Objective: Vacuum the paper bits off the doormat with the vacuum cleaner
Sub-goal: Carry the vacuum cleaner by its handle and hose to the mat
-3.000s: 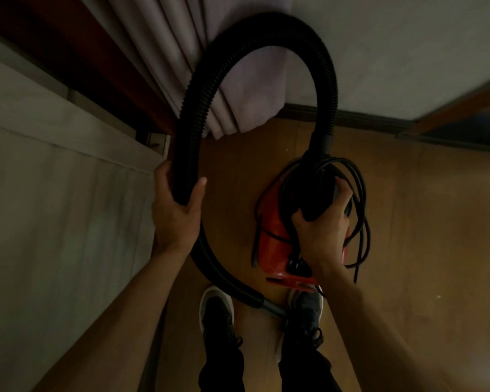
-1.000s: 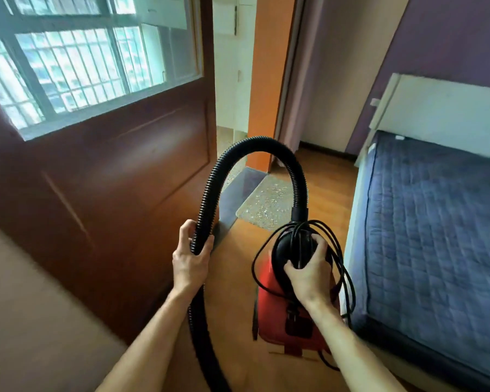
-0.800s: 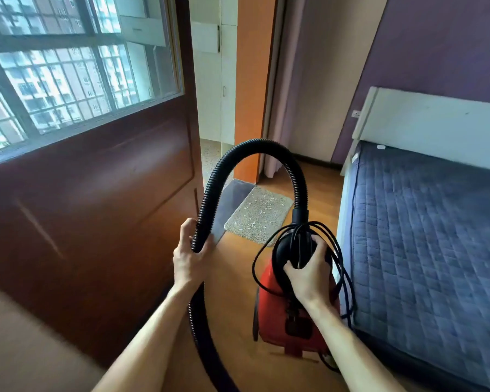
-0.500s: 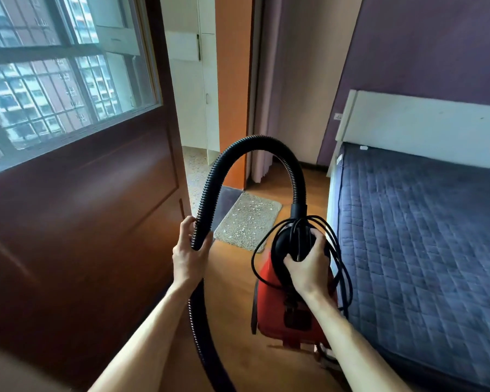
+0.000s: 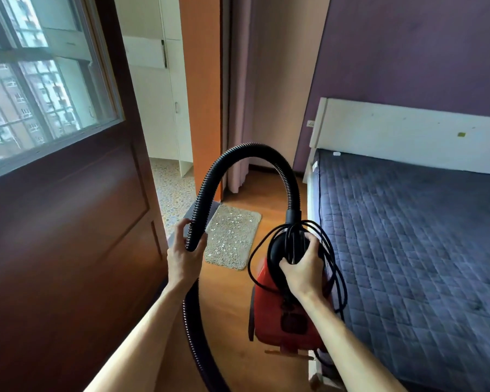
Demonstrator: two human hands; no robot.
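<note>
A beige doormat (image 5: 232, 236) strewn with small white paper bits lies on the wooden floor ahead, by the doorway. I carry a red vacuum cleaner (image 5: 283, 315) above the floor. My right hand (image 5: 301, 268) grips its black top handle together with the coiled black power cord (image 5: 334, 267). The ribbed black hose (image 5: 238, 157) arches up from the vacuum's top and curves down to my left hand (image 5: 183, 256), which is closed around it. The hose continues below that hand and out of the frame's bottom edge.
A dark wooden door (image 5: 68, 222) with a window pane stands open close on the left. A bed with a dark blue quilted mattress (image 5: 413, 244) fills the right side. A narrow strip of wooden floor (image 5: 266, 193) runs between them toward an orange door frame and curtain.
The view has advanced along the floor strip toward the doormat, which now sits lower and closer. Both hands keep their holds on the hose and the vacuum handle.
</note>
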